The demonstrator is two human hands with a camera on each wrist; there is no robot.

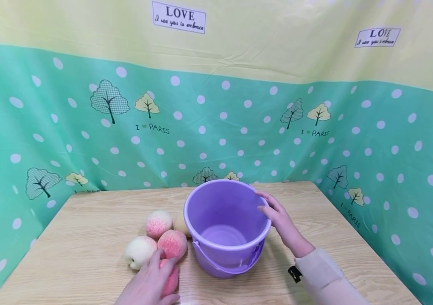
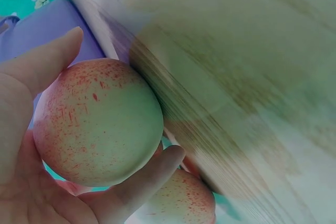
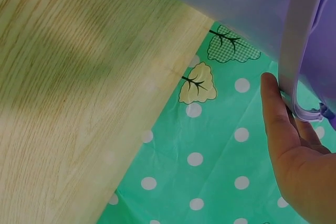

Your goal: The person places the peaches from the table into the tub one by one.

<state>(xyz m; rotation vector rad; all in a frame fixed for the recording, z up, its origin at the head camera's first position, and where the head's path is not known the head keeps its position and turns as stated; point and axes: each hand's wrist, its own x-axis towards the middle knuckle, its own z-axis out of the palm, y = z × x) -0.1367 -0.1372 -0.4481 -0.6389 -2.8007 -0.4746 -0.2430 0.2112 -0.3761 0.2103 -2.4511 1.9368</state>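
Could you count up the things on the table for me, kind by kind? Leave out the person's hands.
Peaches: 4
Pale round thing, partly hidden behind the bucket, so I can't tell its kind: 1
Purple bucket: 1
Total: 6

**Smooth plastic, wood grain, creased cloth**

At your twelve o'clock, the purple bucket [image 1: 225,214] looks like smooth plastic with a soft sheen, and its handle [image 3: 299,30] shares that finish. At your eleven, the peaches [image 1: 158,223] look matt and smooth under fine red speckling. Beneath runs a low-gloss tabletop [image 1: 86,237] with a wood-grain surface. From ten to two hangs a thin, creased, cloth-like backdrop [image 1: 224,131], faintly shiny. Your right sleeve [image 1: 321,271] looks like matt cloth.
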